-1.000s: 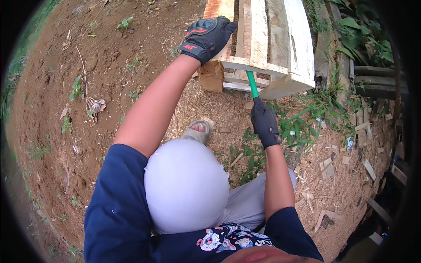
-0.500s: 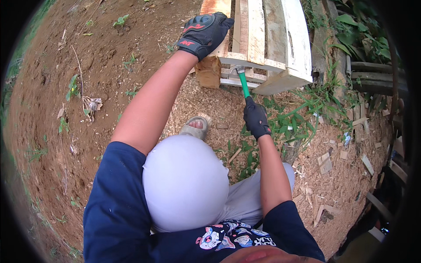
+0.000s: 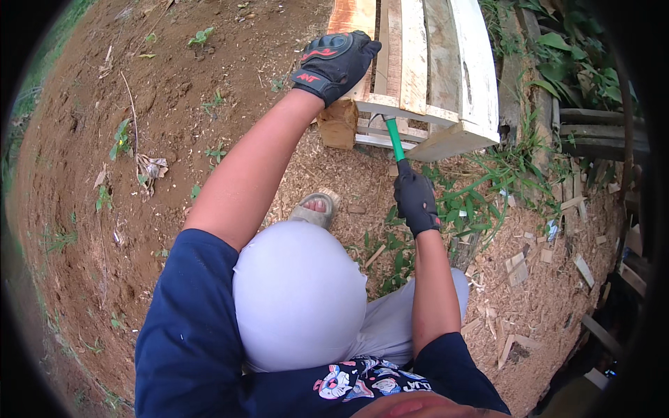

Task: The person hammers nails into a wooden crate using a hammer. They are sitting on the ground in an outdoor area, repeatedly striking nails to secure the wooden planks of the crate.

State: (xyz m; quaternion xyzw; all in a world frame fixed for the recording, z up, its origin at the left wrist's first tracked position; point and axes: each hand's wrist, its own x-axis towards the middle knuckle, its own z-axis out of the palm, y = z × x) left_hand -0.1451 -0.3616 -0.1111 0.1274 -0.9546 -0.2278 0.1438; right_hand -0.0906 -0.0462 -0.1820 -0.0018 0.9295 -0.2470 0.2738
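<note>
A slatted wooden crate (image 3: pixel 411 66) lies at the top, its near end facing me. My left hand (image 3: pixel 336 64), in a black glove with red marks, grips the crate's left slat from above, fingers curled over it. Gloved in black too, my right hand (image 3: pixel 416 198) is wrapped round a hammer (image 3: pixel 394 138) with a green shaft. The hammer's metal head reaches inside the open near end of the crate, just under its top rail, and is partly hidden there. A squared wood block (image 3: pixel 339 124) sits at the crate's near left corner, below my left hand.
Sawdust and wood offcuts (image 3: pixel 517 268) cover the ground on the right. Green weeds (image 3: pixel 467 202) grow beside my right hand. Brown soil (image 3: pixel 77 174) slopes along the left. Stacked boards (image 3: pixel 603 129) lie at the far right. My sandalled foot (image 3: pixel 315 209) stands below the crate.
The view has shifted slightly, so the crate and both hands sit a little lower and further right. The hammer's head remains within the crate's end, and both grips look the same.
</note>
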